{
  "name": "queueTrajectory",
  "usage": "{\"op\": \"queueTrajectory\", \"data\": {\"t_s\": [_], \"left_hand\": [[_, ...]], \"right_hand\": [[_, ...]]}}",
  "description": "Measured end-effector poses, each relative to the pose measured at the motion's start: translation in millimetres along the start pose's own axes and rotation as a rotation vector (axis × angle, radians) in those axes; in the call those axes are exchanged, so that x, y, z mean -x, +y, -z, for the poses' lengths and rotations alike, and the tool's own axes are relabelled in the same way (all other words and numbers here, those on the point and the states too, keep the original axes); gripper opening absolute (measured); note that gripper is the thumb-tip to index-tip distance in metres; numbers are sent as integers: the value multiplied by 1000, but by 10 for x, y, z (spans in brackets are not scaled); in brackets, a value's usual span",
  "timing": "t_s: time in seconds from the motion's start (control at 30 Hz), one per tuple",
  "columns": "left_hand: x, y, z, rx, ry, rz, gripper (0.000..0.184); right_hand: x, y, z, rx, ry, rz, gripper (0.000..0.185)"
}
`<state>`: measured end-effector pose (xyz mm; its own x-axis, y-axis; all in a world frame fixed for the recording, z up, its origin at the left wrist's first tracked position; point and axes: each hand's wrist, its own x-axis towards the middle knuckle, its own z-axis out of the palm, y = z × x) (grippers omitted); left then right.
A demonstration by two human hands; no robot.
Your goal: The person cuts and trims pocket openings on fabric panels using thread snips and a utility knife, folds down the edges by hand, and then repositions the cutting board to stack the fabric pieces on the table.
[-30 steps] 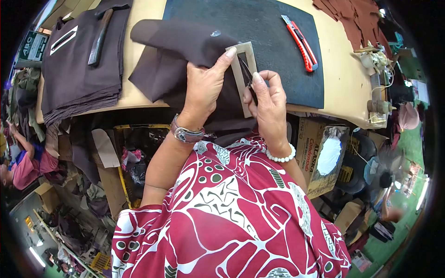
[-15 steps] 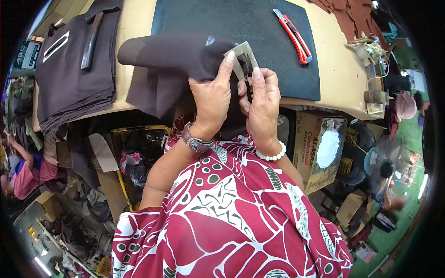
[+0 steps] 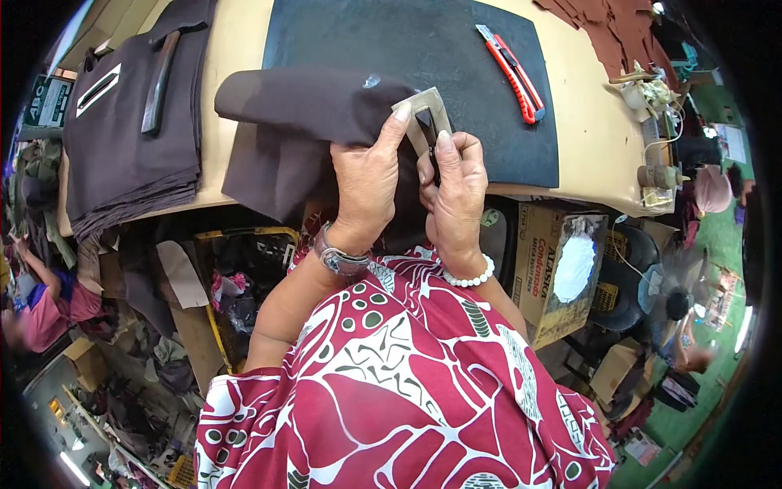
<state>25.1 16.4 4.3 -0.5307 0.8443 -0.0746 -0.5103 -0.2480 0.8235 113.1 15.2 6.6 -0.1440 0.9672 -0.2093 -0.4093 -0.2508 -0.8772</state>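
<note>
My left hand (image 3: 364, 183) is closed on dark brown fabric (image 3: 301, 102), its thumb pressing the edge of a pale slotted frame (image 3: 437, 103). My right hand (image 3: 458, 191) pinches the same frame from the other side, thumb on its lower right edge. A narrow black piece (image 3: 423, 122) shows in the frame's slot; I cannot tell whether it is part of the fabric. The fabric folds over to the left and hangs past the table's front edge. Most fingertips are hidden behind the frame and the fabric.
A red utility knife (image 3: 515, 75) lies on a black mat (image 3: 342, 37). To the left, a hammer (image 3: 160, 85) and another slotted frame (image 3: 98, 90) rest on stacked dark fabric (image 3: 122, 167). Rust-brown pieces (image 3: 603, 28) lie at the far right. A cardboard box (image 3: 533, 269) stands below the table.
Both hands, with the fabric and frame, have shifted slightly down in view. The frame has tilted, and the black piece shows more plainly in its slot.
</note>
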Motion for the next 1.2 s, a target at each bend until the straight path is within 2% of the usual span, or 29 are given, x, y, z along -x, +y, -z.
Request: {"op": "queueTrajectory", "data": {"t_s": [0.17, 0.2, 0.27, 0.3, 0.4, 0.43, 0.53, 0.67, 0.7, 0.83, 0.93, 0.97, 1.0, 1.07, 1.13, 1.17, 1.2], "left_hand": [[-82, 16, 8, -13, -27, 60, 14], [-100, 36, 3, -24, -30, 53, 15], [-133, 87, 16, -40, -60, 71, 15], [-148, 122, 42, -47, -90, 98, 16], [-149, 183, 67, -81, -164, 161, 17], [-150, 201, 75, -95, -183, 173, 17], [-145, 250, 113, -118, -222, 169, 17], [-138, 270, 125, -139, -274, 171, 16], [-128, 274, 121, -124, -276, 178, 16], [-146, 307, 122, -105, -282, 234, 18], [-111, 339, 69, -206, -223, 240, 20], [-108, 321, 87, -188, -253, 245, 19], [-121, 292, 115, -165, -283, 255, 18], [-106, 232, 108, -187, -296, 276, 22], [-122, 177, 71, -170, -246, 295, 28], [-142, 141, 90, -177, -247, 300, 30], [-170, 104, 91, -232, -249, 262, 28]], "right_hand": [[-28, -199, 68, -53, -61, -172, 15], [-31, -220, 139, -36, -68, -134, 20], [-6, -296, 154, 253, -107, 193, 25], [-30, -360, 253, 710, -80, 250, 31], [-244, -434, 265, 1091, -303, 921, 38], [-359, -407, 276, 1126, -363, 1110, 42], [-383, -590, 240, 1388, -488, 1124, 40], [-492, -582, 177, 1284, -477, 1226, 32], [-497, -609, 148, 1266, -477, 1172, 24], [-519, -591, 115, 1124, -424, 984, 18], [-532, -569, 91, 1024, -346, 773, 16], [-523, -574, 62, 859, -343, 579, 16], [-571, -536, 86, 933, -315, 618, 19], [-602, -538, 88, 823, -276, 373, 21], [-691, -653, 237, 878, -211, 400, 27], [-804, -626, 386, 774, -126, 340, 28], [-859, -749, 533, 709, -28, 298, 39]]}}
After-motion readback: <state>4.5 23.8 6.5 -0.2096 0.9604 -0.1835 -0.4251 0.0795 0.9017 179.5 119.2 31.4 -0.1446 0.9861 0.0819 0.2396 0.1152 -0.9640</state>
